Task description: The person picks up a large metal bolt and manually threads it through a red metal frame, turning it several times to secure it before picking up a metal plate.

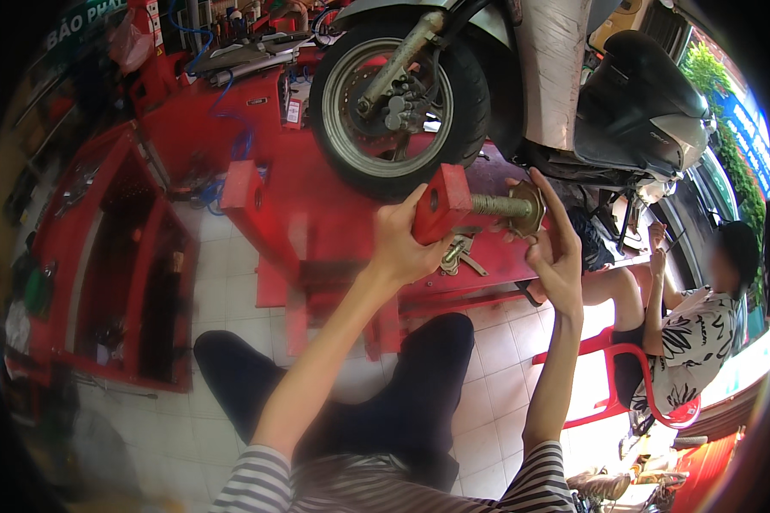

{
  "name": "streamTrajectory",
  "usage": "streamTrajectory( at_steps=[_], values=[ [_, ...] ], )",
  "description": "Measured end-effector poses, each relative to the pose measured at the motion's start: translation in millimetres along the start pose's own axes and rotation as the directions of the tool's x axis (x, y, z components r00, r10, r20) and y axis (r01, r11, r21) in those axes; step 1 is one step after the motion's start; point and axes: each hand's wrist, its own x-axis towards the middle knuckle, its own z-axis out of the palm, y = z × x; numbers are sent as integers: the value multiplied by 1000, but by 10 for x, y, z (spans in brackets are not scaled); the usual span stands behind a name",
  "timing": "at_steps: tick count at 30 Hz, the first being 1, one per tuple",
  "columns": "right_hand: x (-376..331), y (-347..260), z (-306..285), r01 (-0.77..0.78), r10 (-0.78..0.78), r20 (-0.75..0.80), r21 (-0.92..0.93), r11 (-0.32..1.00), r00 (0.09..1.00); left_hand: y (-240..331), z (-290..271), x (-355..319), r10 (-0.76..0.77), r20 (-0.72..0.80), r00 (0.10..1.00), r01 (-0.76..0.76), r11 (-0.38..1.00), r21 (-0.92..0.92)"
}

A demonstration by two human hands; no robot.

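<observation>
My left hand (399, 239) is closed round a red steel block (442, 205), an upright of the frame, with a hole in its side. Out of the block's right side runs a coarse threaded rod (498, 205). On the rod's end sits a brass-coloured flanged nut (528, 212) with a lobed rim. My right hand (559, 267) has its fingers and thumb round that nut, the index finger stretched along its far edge. Below the rod, a second metal fitting with a bolt (462, 256) is beside the left hand. A matching red post (246, 205) stands to the left.
A scooter's front wheel (398, 107) rests on the red lift platform (334, 231) just beyond my hands. A red open cabinet (120, 265) stands at left. At right a person (684, 333) sits on a red plastic chair (612, 385). Tools lie on the far bench (257, 56).
</observation>
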Motion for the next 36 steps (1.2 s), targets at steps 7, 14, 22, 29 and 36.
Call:
streamTrajectory(
  at_steps=[7,14,22,29,36],
  values=[
    [4,-59,-220,-234,254,136,-147,961,958,74,-28,-14,8,39,999,-5,996,-85],
    [16,-108,18,-301,301,-2,-41,953,954,22,-90,-40,2,67,998,7,990,-139],
    [73,117,69,-173,171,-149,-4,985,974,-72,-131,10,116,143,983,-111,993,-43],
    [276,470,322,14,-10,-386,8,1000,922,-76,-239,165,-75,310,948,135,975,-176],
    [302,562,285,21,-36,-404,-41,999,914,-178,-302,225,-24,397,918,127,964,-235]
  ],
)
